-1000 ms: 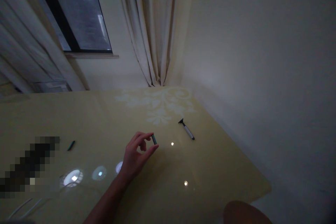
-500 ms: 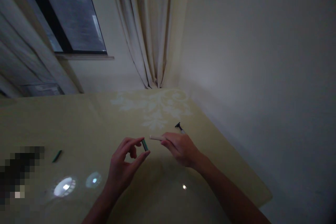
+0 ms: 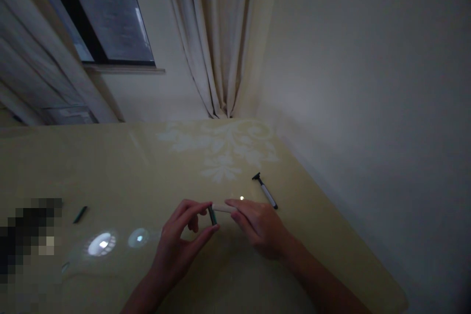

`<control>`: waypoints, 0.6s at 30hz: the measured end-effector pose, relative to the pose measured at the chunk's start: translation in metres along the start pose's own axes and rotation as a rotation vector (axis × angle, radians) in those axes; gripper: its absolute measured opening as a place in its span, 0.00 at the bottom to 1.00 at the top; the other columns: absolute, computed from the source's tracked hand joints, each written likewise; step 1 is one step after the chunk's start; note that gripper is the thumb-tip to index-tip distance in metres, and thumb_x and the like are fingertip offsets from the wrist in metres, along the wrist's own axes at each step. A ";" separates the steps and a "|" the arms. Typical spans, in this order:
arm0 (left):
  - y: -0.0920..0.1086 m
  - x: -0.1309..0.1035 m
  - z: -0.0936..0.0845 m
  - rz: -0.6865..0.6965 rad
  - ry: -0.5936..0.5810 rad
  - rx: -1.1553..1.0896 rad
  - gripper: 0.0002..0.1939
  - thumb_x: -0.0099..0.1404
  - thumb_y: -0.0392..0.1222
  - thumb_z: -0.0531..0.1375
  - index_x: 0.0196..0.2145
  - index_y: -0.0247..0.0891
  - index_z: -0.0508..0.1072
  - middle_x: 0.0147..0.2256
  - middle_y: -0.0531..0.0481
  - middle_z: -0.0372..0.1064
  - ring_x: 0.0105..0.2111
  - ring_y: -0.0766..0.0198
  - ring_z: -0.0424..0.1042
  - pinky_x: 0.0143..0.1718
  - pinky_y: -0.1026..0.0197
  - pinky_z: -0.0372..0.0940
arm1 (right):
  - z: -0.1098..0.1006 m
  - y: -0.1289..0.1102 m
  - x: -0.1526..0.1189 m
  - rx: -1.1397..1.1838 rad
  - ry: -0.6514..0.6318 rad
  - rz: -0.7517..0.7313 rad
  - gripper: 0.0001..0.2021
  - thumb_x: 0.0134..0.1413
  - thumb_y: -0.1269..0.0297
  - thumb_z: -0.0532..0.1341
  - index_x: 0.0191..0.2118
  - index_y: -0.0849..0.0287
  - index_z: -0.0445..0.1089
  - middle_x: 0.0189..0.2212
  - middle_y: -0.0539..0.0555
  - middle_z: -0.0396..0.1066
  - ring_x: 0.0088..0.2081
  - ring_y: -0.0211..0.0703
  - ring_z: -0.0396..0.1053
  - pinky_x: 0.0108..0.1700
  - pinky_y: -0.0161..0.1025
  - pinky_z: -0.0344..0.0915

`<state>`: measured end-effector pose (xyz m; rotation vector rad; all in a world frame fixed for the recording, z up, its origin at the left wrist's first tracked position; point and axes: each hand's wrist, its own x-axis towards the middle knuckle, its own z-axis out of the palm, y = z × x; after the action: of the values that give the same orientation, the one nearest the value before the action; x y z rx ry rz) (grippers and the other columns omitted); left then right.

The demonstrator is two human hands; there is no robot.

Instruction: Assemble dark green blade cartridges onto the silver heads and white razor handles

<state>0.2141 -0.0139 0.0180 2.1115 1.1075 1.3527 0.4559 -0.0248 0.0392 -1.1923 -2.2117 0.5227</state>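
Observation:
My left hand pinches a small dark green razor head between thumb and fingers above the yellow table. My right hand holds a pale razor handle, its tip pointing left and touching the green head. The two hands meet near the table's middle. A second razor with a black head and white handle lies on the table just beyond my right hand.
A small green cap-like piece lies at the left of the table. Curtains hang in the far corner beside a dark window. A white wall runs along the table's right edge. Light spots glare on the glossy tabletop.
My right hand came into view holding the pale handle and moved it left until its tip met the green head in my left hand.

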 end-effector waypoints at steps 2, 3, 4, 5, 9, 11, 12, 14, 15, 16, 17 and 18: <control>-0.001 0.000 0.000 -0.004 0.007 -0.002 0.17 0.70 0.43 0.70 0.56 0.48 0.79 0.37 0.53 0.72 0.28 0.66 0.70 0.32 0.62 0.71 | 0.000 -0.001 0.000 0.007 -0.022 -0.009 0.21 0.79 0.56 0.51 0.64 0.58 0.74 0.56 0.60 0.81 0.54 0.54 0.81 0.56 0.47 0.75; -0.001 0.000 0.000 -0.005 0.012 -0.004 0.17 0.69 0.43 0.70 0.55 0.48 0.79 0.37 0.53 0.72 0.28 0.66 0.70 0.32 0.63 0.71 | 0.001 -0.001 -0.001 0.012 -0.039 -0.019 0.22 0.79 0.56 0.51 0.64 0.58 0.74 0.56 0.60 0.81 0.54 0.54 0.81 0.56 0.47 0.76; -0.001 0.000 0.000 -0.008 0.015 -0.007 0.17 0.69 0.43 0.70 0.56 0.48 0.79 0.36 0.53 0.72 0.28 0.66 0.70 0.32 0.63 0.71 | 0.001 -0.001 -0.001 0.018 -0.051 -0.026 0.22 0.79 0.56 0.51 0.64 0.59 0.74 0.56 0.60 0.81 0.54 0.54 0.81 0.56 0.47 0.76; -0.002 0.000 0.000 -0.008 0.017 -0.010 0.18 0.69 0.43 0.70 0.56 0.49 0.79 0.37 0.53 0.72 0.28 0.66 0.70 0.32 0.63 0.71 | 0.002 -0.001 -0.001 0.020 -0.053 -0.026 0.22 0.79 0.56 0.51 0.65 0.59 0.73 0.56 0.60 0.81 0.54 0.54 0.81 0.56 0.47 0.76; 0.000 -0.001 0.000 -0.005 0.003 -0.007 0.19 0.69 0.43 0.70 0.56 0.48 0.79 0.38 0.52 0.74 0.27 0.67 0.70 0.31 0.63 0.72 | 0.003 0.000 -0.002 0.002 -0.038 -0.011 0.22 0.79 0.56 0.51 0.64 0.60 0.74 0.57 0.61 0.80 0.55 0.55 0.81 0.57 0.49 0.75; 0.001 -0.001 0.000 0.001 0.001 -0.004 0.18 0.69 0.42 0.70 0.56 0.48 0.79 0.37 0.52 0.74 0.27 0.67 0.70 0.31 0.63 0.72 | 0.003 -0.001 -0.003 0.013 -0.060 -0.031 0.22 0.78 0.57 0.51 0.65 0.59 0.73 0.57 0.60 0.80 0.54 0.54 0.81 0.56 0.47 0.76; 0.001 -0.001 0.000 0.002 0.004 -0.004 0.18 0.70 0.42 0.69 0.56 0.48 0.79 0.37 0.52 0.73 0.27 0.67 0.70 0.31 0.63 0.71 | 0.002 -0.002 -0.003 0.019 -0.071 -0.037 0.22 0.78 0.57 0.51 0.65 0.59 0.73 0.57 0.60 0.80 0.54 0.54 0.81 0.55 0.47 0.76; 0.001 -0.001 0.000 0.000 0.009 -0.004 0.18 0.70 0.43 0.69 0.56 0.48 0.79 0.37 0.52 0.73 0.27 0.67 0.70 0.31 0.64 0.71 | 0.000 -0.003 -0.003 0.016 -0.063 -0.027 0.22 0.79 0.57 0.51 0.65 0.59 0.73 0.57 0.60 0.80 0.55 0.53 0.81 0.55 0.46 0.76; 0.001 0.000 0.000 -0.002 0.014 -0.003 0.17 0.70 0.43 0.69 0.56 0.48 0.80 0.37 0.52 0.73 0.27 0.67 0.70 0.31 0.64 0.71 | 0.000 -0.004 -0.004 0.010 -0.049 -0.014 0.22 0.79 0.56 0.51 0.65 0.59 0.73 0.57 0.60 0.80 0.55 0.53 0.80 0.56 0.46 0.75; 0.001 0.000 -0.001 -0.002 0.019 -0.003 0.17 0.70 0.43 0.70 0.56 0.48 0.80 0.37 0.52 0.73 0.27 0.67 0.70 0.31 0.63 0.72 | -0.001 -0.004 -0.004 0.006 -0.034 -0.004 0.22 0.79 0.56 0.51 0.65 0.59 0.73 0.58 0.60 0.80 0.56 0.54 0.80 0.56 0.46 0.75; 0.001 0.001 -0.001 0.000 0.023 -0.004 0.17 0.69 0.44 0.70 0.55 0.48 0.80 0.37 0.52 0.73 0.27 0.67 0.70 0.31 0.63 0.72 | -0.001 -0.004 -0.005 0.005 -0.027 -0.003 0.22 0.79 0.56 0.51 0.65 0.59 0.73 0.58 0.60 0.80 0.55 0.53 0.80 0.56 0.46 0.75; 0.001 0.001 -0.001 0.004 0.029 -0.008 0.17 0.69 0.43 0.70 0.55 0.48 0.80 0.37 0.52 0.73 0.27 0.67 0.70 0.31 0.63 0.72 | -0.001 -0.003 -0.005 0.006 -0.032 -0.010 0.22 0.79 0.56 0.51 0.64 0.59 0.73 0.57 0.60 0.80 0.55 0.53 0.81 0.56 0.46 0.75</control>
<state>0.2143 -0.0139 0.0196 2.0957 1.1081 1.3910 0.4563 -0.0308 0.0401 -1.1767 -2.2401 0.5473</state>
